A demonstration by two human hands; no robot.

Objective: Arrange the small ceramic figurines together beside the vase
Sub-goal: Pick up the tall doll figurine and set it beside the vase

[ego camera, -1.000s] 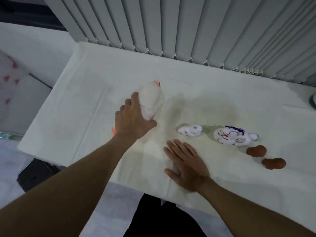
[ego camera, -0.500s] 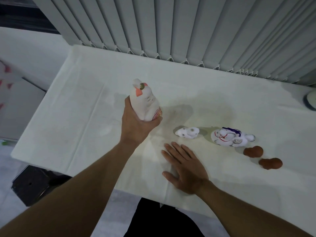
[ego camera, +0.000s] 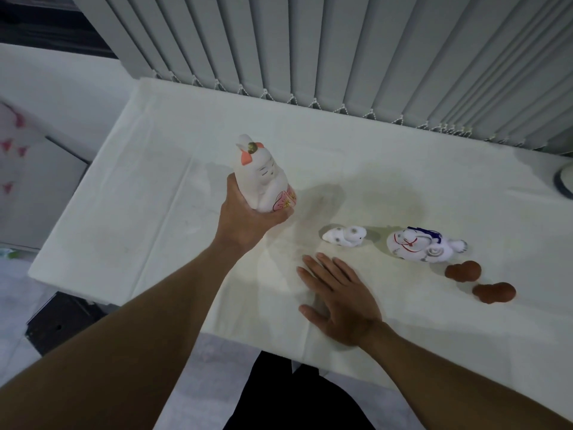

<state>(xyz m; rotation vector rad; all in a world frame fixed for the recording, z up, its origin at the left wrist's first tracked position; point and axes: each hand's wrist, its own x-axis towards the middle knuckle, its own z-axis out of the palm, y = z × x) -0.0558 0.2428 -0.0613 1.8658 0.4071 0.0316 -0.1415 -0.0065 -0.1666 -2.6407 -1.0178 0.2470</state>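
My left hand (ego camera: 245,220) grips the base of a tall white rabbit figurine (ego camera: 262,175) with an orange ear patch and pink flowers, holding it upright above the white cloth. My right hand (ego camera: 336,297) lies flat on the cloth, palm down, fingers apart, holding nothing. Just beyond its fingertips lies a small white figurine (ego camera: 344,235). To the right of that sits a white figurine with blue and red markings (ego camera: 418,248). Two small brown figurines (ego camera: 463,270) (ego camera: 494,292) lie further right. No vase is clearly in view.
A white cloth covers the table (ego camera: 161,193), whose front edge runs near my body. Grey vertical blinds (ego camera: 341,48) hang along the far edge. A dark-rimmed round object (ego camera: 562,184) is cut off at the right edge. A dark box (ego camera: 59,321) sits on the floor at left.
My left hand has lifted the rabbit figurine off the cloth and turned it from lying tilted to upright. My right hand has stayed flat on the table.
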